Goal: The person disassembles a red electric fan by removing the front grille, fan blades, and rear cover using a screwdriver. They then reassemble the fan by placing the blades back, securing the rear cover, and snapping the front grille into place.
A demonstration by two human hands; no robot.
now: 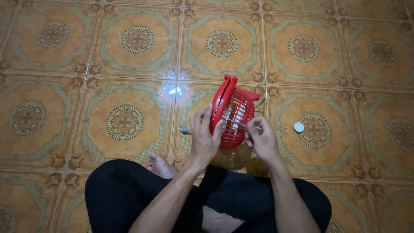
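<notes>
A small red fan point(232, 113) with a caged grille is held upright above the tiled floor, in front of my crossed legs. My left hand point(204, 137) grips its front rim from the left, fingers wrapped over the grille edge. My right hand point(261, 138) is at the back of the cage, pinching a thin tool point(243, 125) that pokes into the grille; what kind of tool it is cannot be told. A thin cable point(259, 102) loops out behind the fan.
A small white round cap point(299, 126) lies on the patterned floor tile point(125, 123) to the right, with tiny screws point(283, 130) beside it. A plug end point(184, 130) rests on the floor left of my left hand. My bare foot point(159, 165) shows beneath.
</notes>
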